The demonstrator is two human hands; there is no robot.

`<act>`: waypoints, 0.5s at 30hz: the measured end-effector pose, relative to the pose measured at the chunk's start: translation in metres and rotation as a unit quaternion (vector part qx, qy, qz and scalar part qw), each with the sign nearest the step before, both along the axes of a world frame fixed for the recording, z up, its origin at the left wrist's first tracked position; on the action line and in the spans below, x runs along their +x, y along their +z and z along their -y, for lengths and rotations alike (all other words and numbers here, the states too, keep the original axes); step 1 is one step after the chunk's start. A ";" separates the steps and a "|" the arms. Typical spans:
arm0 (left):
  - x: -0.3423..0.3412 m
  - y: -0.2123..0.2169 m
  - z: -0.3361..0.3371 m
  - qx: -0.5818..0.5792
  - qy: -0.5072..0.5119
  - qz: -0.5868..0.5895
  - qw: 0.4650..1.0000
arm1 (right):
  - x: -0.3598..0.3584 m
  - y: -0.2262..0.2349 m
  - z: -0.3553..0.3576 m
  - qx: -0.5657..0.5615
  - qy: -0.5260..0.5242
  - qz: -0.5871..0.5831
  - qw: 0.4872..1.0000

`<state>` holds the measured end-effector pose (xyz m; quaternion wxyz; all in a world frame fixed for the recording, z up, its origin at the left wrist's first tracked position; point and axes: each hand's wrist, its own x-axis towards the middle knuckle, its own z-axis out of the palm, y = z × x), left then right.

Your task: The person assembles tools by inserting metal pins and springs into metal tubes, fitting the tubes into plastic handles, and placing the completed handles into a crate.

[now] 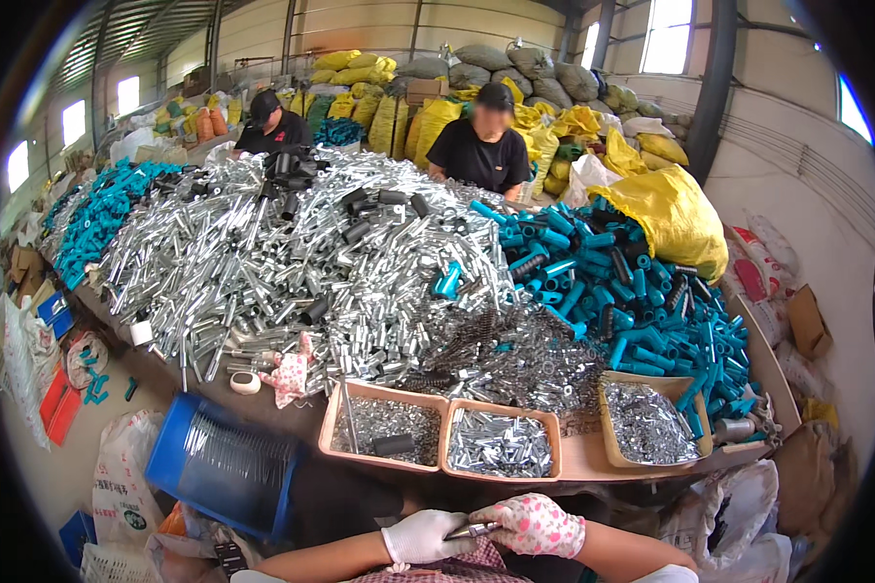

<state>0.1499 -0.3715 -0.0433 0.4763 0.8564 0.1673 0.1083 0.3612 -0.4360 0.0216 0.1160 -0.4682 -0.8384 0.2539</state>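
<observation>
Low in front of my body, my left hand (426,536) in a plain white glove and my right hand (530,526) in a white glove with pink spots meet on a short silvery metal tube (473,531). The fingers of both hands are closed around it; its ends are partly hidden by the gloves. Just beyond my hands, at the table's near edge, stand shallow trays: a left one (436,404) with small metal parts and a black sleeve, a middle one (557,449) with short metal pins, and a right one (610,442) with tiny metal pieces.
A large heap of metal tubes (360,282) covers the table, with teal plastic handles (642,301) on the right and dark springs (515,355) in front. A blue bin (170,437) with metal rods stands left of me. Two people (481,155) work across the table, before stacked sacks (525,68).
</observation>
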 end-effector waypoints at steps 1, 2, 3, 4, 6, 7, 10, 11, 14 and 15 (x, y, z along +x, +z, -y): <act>0.000 0.000 0.001 -0.001 0.000 -0.026 1.000 | 0.003 -0.004 -0.002 -0.001 -0.003 0.000 1.000; -0.003 0.002 0.001 -0.002 -0.001 -0.025 1.000 | 0.006 -0.007 -0.005 -0.077 -0.019 0.047 0.996; -0.002 0.000 0.000 -0.004 -0.005 -0.025 1.000 | 0.009 -0.009 -0.007 -0.154 -0.034 0.093 0.983; -0.002 -0.002 -0.001 -0.006 -0.010 -0.028 1.000 | 0.009 -0.007 -0.009 -0.168 -0.027 0.083 0.982; -0.002 -0.006 -0.003 0.003 -0.019 -0.016 1.000 | 0.008 -0.003 -0.006 -0.088 -0.019 0.071 0.993; -0.002 -0.005 -0.002 0.003 -0.017 -0.016 1.000 | 0.006 0.003 -0.004 -0.007 -0.013 0.059 0.998; 0.001 -0.006 -0.004 0.010 -0.008 -0.013 1.000 | 0.003 0.006 -0.008 0.081 0.038 0.070 0.994; 0.001 -0.010 -0.004 0.022 -0.008 -0.013 1.000 | 0.004 0.001 -0.013 0.035 0.069 0.125 0.989; 0.000 -0.003 -0.004 0.019 -0.019 -0.025 0.999 | 0.007 -0.009 -0.005 0.013 0.015 0.063 0.998; 0.000 0.001 -0.004 0.007 -0.028 -0.037 0.999 | 0.010 -0.011 -0.005 -0.051 -0.005 0.085 0.995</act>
